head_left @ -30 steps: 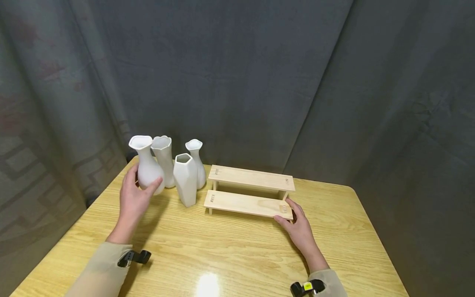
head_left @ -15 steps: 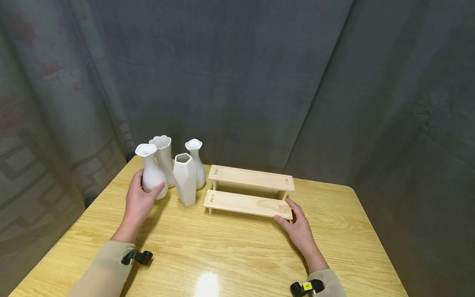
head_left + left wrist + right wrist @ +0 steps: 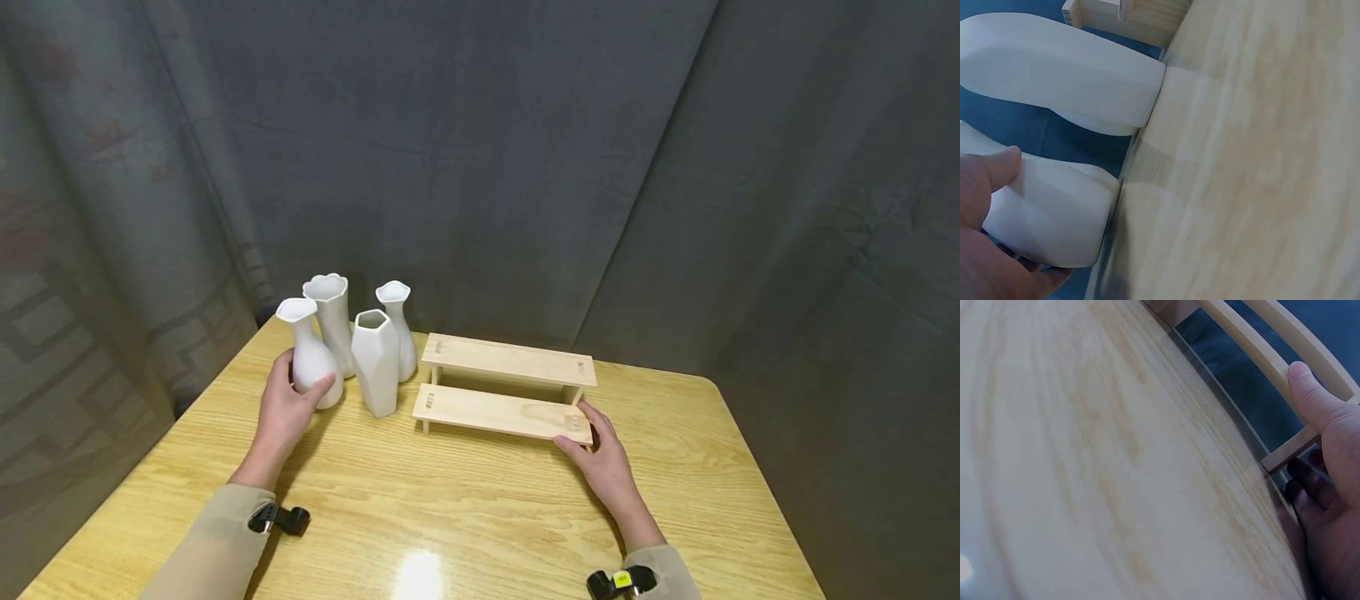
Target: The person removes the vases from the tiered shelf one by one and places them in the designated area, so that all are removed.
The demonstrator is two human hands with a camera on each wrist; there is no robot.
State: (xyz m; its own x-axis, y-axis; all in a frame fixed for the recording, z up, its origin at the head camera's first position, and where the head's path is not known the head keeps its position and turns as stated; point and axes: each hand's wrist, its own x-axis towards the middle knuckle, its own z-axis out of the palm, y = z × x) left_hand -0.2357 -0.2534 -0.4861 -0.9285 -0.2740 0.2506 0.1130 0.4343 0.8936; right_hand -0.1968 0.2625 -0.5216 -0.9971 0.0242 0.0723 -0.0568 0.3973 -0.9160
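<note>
My left hand (image 3: 288, 408) grips the round belly of a white vase (image 3: 313, 362) with a flared rim, thumb on the near side and fingers around the far left side. In the left wrist view this vase (image 3: 1054, 209) stands upright, its base right at the tabletop. Close behind it is a white vase with a scalloped rim (image 3: 333, 321). To its right stands a faceted white vase (image 3: 375, 367), partly covering a slim-necked white vase (image 3: 405, 346). My right hand (image 3: 603, 462) holds the right end of a two-step wooden stand (image 3: 495, 411), thumb at the front edge of its lower board.
The light wood table (image 3: 450, 508) ends at a grey curtain (image 3: 480, 167) behind the vases and the stand. Another curtain (image 3: 90, 250) hangs along the left side. The stand's upper board (image 3: 510, 358) rises behind the lower one.
My left hand has brought the vase down, slightly to the right and toward me, first quickly and then only a little. The right hand and the stand have stayed still.
</note>
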